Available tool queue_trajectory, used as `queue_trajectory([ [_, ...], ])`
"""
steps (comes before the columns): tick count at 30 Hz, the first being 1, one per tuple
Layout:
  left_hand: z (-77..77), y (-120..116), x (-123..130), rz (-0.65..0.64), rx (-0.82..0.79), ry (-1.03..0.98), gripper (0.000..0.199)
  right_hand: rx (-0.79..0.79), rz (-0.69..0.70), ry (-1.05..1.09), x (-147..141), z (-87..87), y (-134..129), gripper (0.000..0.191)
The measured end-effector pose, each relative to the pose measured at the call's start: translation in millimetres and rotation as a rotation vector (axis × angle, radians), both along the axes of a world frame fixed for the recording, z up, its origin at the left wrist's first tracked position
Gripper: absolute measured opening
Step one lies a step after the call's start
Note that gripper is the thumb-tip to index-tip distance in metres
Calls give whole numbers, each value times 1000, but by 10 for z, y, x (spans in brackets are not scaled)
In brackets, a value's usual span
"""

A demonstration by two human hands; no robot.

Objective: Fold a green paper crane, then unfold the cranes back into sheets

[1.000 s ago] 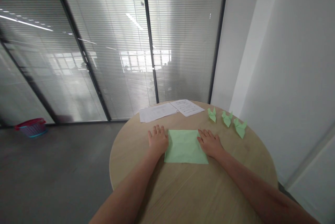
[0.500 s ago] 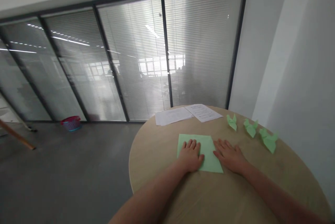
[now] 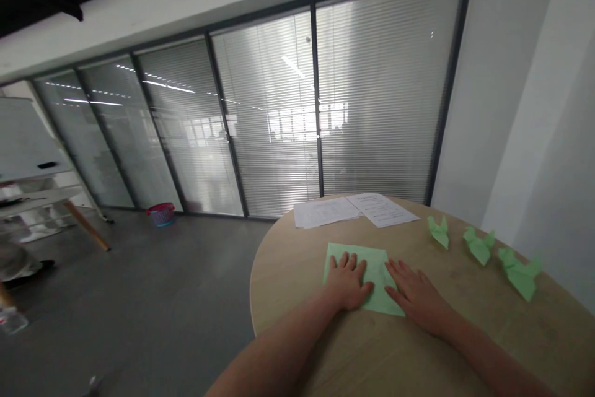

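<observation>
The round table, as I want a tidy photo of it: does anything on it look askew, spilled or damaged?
Only the white papers near the far edge look askew: their stack and the printed sheet lie at different angles. I see no spill or clear damage; the green sheet is partly hidden by the left hand.

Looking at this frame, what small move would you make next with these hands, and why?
Probably slide the right hand lightly along the right edge of the green sheet, smoothing it. Its fingertips already lie at that edge, while the left hand rests spread on the sheet and could steady it.
</observation>
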State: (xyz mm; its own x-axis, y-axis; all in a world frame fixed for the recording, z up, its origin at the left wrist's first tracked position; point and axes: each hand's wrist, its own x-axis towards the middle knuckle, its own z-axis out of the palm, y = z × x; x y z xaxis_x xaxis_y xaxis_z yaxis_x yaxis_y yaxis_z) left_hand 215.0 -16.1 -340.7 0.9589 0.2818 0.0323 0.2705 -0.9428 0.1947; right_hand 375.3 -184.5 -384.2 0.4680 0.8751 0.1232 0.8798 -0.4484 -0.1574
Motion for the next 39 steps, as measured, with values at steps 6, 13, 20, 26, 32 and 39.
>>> queue_trajectory([
  [6,0,33,-14,10,2,-28,75,-77,62,5,-137,7,-5,75],
  [13,9,235,-92,55,-8,-26,78,-84,63,8,-103,-10,7,74],
  [20,65,479,-418,133,21,3,80,-102,46,30,-33,-121,40,73],
  [26,144,453,-494,313,117,-5,79,-43,42,-4,46,-271,59,70],
  [32,77,56,-318,129,1,-94,77,16,71,-49,156,-420,57,65],
  [39,-7,6,-402,45,-101,-14,80,-4,17,-54,149,-358,30,66],
])
